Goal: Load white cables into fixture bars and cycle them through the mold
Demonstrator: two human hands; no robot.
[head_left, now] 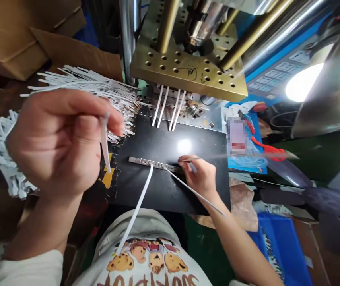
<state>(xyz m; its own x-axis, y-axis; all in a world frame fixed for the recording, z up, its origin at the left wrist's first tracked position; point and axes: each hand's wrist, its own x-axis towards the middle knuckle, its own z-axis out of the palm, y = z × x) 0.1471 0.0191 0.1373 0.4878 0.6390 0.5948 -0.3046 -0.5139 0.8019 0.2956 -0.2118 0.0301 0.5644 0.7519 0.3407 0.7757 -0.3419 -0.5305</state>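
Observation:
My left hand [59, 139] is raised at the left, close to the camera. Its thumb and forefinger pinch a short white cable [105, 149], whose lower end hangs down. Over the black work plate [134, 186], my right hand [201, 172] is closed around a thin stick-like tool [232, 156], blurred and pointing right. That hand is at the right end of a narrow metal fixture bar [142, 161]. Two white cables stick out of the bar: one cable [136, 206] runs toward my shirt, the other [193, 191] passes beside my right wrist.
A brass-coloured press block [187, 79] stands at the back, with several white cable strips [165, 107] under it. Piles of white cables [83, 83] lie at the left near cardboard boxes [8, 39]. A lit lamp [305, 81], red-handled tool [272, 153] and fan [321, 194] are at the right.

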